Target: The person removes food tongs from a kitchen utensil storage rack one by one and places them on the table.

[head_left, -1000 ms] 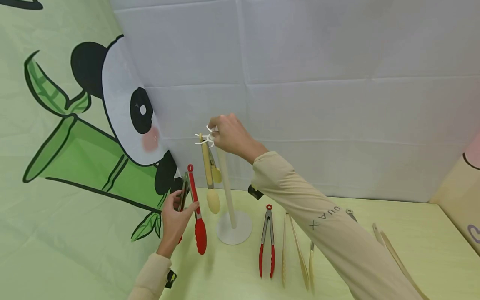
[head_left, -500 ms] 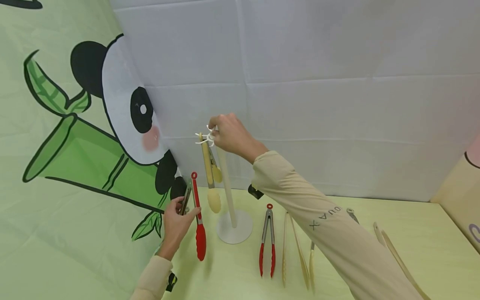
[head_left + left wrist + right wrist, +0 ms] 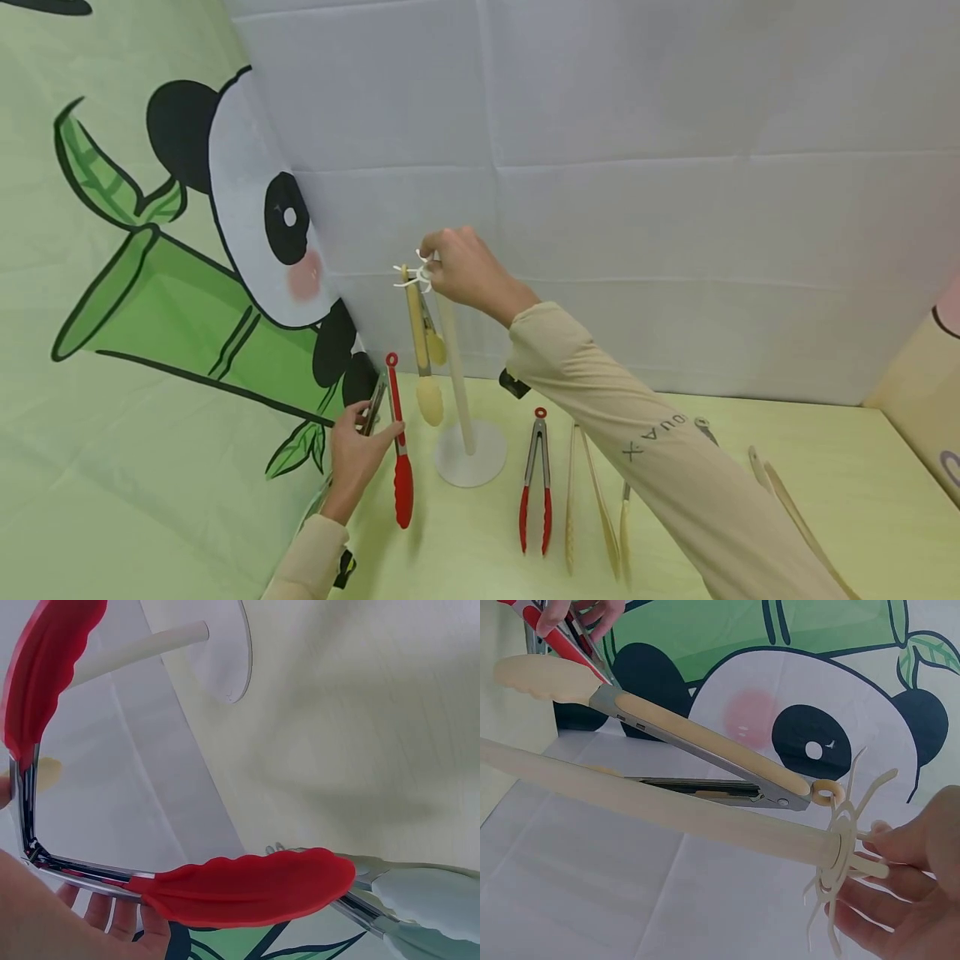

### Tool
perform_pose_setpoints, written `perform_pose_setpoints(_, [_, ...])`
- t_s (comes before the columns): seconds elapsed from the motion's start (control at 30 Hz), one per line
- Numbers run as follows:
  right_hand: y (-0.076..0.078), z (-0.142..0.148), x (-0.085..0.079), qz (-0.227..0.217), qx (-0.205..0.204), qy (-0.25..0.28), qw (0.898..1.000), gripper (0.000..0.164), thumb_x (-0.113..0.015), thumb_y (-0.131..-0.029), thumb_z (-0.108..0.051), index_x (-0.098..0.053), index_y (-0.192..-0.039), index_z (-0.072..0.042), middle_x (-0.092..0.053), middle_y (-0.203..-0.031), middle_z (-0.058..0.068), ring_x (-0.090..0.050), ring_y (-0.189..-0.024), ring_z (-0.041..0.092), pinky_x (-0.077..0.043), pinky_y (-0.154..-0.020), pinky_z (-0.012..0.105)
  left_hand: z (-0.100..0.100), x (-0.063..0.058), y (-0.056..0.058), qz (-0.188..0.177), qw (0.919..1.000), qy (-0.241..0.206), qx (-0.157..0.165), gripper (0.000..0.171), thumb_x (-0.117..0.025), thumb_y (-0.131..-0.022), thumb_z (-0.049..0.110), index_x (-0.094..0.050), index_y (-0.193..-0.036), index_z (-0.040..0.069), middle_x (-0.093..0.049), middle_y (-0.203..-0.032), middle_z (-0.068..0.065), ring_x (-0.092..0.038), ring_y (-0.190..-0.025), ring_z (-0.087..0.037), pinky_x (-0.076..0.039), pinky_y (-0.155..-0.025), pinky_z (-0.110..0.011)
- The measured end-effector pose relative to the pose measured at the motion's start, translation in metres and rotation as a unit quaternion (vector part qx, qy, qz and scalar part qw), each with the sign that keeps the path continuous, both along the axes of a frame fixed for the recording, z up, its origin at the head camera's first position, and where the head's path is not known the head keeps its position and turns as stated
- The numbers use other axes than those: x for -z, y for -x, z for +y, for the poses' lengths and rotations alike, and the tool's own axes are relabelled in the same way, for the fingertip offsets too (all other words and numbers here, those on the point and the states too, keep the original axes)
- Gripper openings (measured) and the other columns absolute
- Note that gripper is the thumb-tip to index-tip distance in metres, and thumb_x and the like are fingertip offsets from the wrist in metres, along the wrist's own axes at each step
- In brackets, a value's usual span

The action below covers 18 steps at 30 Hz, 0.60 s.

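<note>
My left hand (image 3: 356,454) grips a pair of red-tipped tongs (image 3: 247,889) by the arms, thumb on one side and fingers on the other. In the left wrist view the arms of these tongs are spread wide. My right hand (image 3: 468,271) holds the hook ring (image 3: 844,851) at the top of a white stand (image 3: 455,375), pinching one of its prongs. Pale yellow tongs (image 3: 712,739) hang by their loop from a hook on the ring's left side, arms spread. The red tongs are left of the stand, apart from the hooks.
On the table (image 3: 825,475) right of the stand's round base (image 3: 480,471) lie red-tipped tongs (image 3: 535,467) and pale tongs (image 3: 592,500). Other utensils (image 3: 787,508) lie partly behind the right sleeve. Grey-green tongs (image 3: 420,900) lie at the left, by the panda cloth (image 3: 247,208).
My left hand has lowered the red tongs and shifted them slightly right, turning them so the near arm stands more upright. The right hand has kept its hold on the stand's top.
</note>
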State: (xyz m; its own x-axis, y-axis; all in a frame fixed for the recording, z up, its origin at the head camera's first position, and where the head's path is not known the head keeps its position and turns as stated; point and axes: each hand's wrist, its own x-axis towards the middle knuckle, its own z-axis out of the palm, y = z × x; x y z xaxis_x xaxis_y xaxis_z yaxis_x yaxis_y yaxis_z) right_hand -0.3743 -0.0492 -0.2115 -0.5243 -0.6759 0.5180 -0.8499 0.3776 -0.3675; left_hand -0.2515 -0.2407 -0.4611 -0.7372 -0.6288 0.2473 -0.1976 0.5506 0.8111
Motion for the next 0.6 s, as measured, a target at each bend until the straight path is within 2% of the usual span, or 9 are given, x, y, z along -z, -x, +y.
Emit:
perform_pose_setpoints(0.17, [-0.0004,0.0005,-0.0006,0.002,0.000,-0.003,1.000,0.026,-0.050,-0.078,0.003,-0.065,-0.099,0.000,-0.064,-0.099,0.010,-0.045,-0.056,0.009,-0.040,-0.055,0.018,0.0005,0.0033,-0.0001,-0.013,0.9999,-0.007,-0.004,0.064,-0.072,-0.066,0.042,-0.048,-0.117,0.012,-0.046,-0.101,-0.009,-0.043,-0.088,-0.023,-0.037,-0.066,-0.034])
perform_pose_setpoints(0.43, [0.0003,0.0004,-0.0005,0.003,0.001,-0.005,1.000,0.027,-0.050,-0.078,0.003,-0.065,-0.099,0.000,-0.064,-0.099,0.009,-0.049,-0.064,0.011,-0.042,-0.059,0.019,-0.0001,0.0075,0.0001,-0.023,0.9997,-0.006,-0.011,0.064,-0.072,-0.067,0.041,-0.048,-0.117,0.011,-0.047,-0.102,-0.011,-0.042,-0.090,-0.023,-0.037,-0.066,-0.035])
perform_pose_setpoints(0.6, [0.0006,0.0007,-0.0012,0.003,-0.003,-0.003,1.000,0.026,-0.050,-0.077,0.004,-0.065,-0.099,0.000,-0.064,-0.099,0.009,-0.049,-0.063,0.011,-0.042,-0.058,0.018,-0.0012,0.0100,0.0015,-0.028,0.9995,-0.005,-0.014,0.064,-0.072,-0.066,0.041,-0.048,-0.117,0.010,-0.047,-0.101,-0.011,-0.042,-0.089,-0.023,-0.036,-0.067,-0.035])
